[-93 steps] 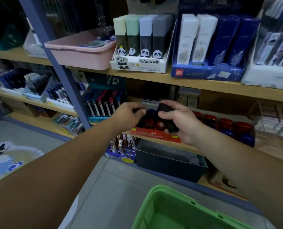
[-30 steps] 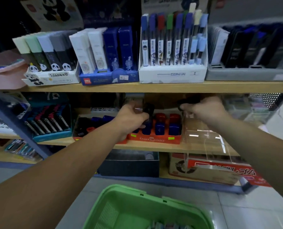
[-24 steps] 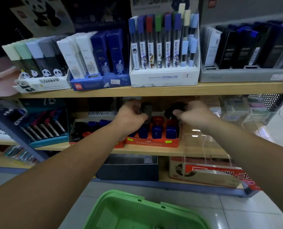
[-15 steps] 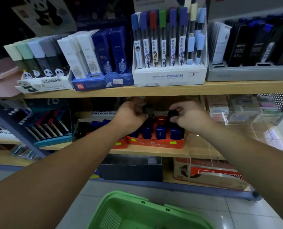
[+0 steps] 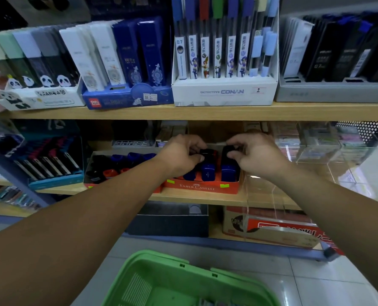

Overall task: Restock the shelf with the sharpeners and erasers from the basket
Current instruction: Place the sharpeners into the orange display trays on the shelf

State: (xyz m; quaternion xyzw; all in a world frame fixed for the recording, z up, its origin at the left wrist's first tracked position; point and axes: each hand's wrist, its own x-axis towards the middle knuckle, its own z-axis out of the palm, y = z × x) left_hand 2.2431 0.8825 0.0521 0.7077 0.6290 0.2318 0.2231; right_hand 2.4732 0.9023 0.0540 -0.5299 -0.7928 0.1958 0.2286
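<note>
An orange Faber-Castell display box (image 5: 202, 187) stands on the middle shelf and holds blue and red sharpeners (image 5: 208, 172). My left hand (image 5: 180, 156) pinches a black sharpener (image 5: 206, 154) over the box's back row. My right hand (image 5: 257, 154) pinches another black sharpener (image 5: 226, 152) just to its right, above a blue one. A second orange box (image 5: 117, 167) with blue, black and red sharpeners sits to the left. The green basket (image 5: 183, 281) is below, near the bottom edge.
The shelf above (image 5: 205, 111) carries boxed lead refills and a white Conan box (image 5: 224, 92). A clear acrylic case (image 5: 294, 184) stands right of the orange box. A teal tray of cutters (image 5: 51, 164) is at the left. Tiled floor lies below.
Both hands have lowered their black sharpeners down toward the orange box; the right hand came in from the right to sit beside the left.
</note>
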